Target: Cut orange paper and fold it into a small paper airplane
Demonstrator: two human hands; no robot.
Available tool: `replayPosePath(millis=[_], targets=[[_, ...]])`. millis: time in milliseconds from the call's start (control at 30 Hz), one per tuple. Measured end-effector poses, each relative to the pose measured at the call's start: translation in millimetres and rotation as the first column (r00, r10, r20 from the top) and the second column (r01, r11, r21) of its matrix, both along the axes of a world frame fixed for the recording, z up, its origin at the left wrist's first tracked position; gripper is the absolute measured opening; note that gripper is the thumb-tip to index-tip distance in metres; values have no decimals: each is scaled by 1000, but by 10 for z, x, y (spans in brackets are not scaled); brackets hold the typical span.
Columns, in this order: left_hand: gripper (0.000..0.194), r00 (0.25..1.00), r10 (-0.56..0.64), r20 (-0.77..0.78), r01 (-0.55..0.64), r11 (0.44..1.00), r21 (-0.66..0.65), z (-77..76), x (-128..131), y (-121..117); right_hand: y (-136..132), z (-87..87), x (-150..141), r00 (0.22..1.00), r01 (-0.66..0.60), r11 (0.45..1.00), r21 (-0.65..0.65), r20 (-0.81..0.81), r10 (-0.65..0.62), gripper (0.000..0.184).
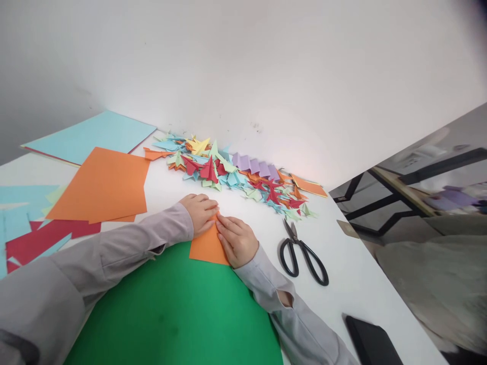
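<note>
A small sheet of orange paper (208, 247) lies at the top edge of a large green sheet (178, 309). My left hand (199, 213) presses on its upper left part, fingers bent and close together. From the other side my right hand (239, 240) grips the paper's right edge, fingertips meeting the left hand's near the narrow top. Part of the orange paper is hidden under the fingers. Beyond both hands lies a heap of folded paper pieces (209, 170) in red, orange, green, blue, yellow and purple.
Black-handled scissors (304, 253) lie right of my right hand, blades pointing away. A black flat object (371, 339) rests at the near right. Larger orange sheets (106, 187), a light blue sheet (95, 134) and red scraps (38, 243) lie left. A wall (243, 66) borders the table's back.
</note>
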State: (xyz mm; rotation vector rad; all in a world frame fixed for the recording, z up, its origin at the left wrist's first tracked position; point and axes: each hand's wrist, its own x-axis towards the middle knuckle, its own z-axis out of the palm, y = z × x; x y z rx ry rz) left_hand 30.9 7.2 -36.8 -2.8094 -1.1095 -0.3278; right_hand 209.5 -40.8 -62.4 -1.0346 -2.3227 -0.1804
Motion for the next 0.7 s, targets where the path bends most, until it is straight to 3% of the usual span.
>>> replayPosePath(millis=[533, 700], targets=[[42, 999, 47, 5, -46, 998, -45, 68, 74, -93, 46, -13, 28, 990, -24, 993, -118, -140, 7, 28], [41, 998, 48, -50, -50, 998, -29, 105, 104, -124, -39, 57, -54, 995, 98, 992, -78, 9, -97, 35]])
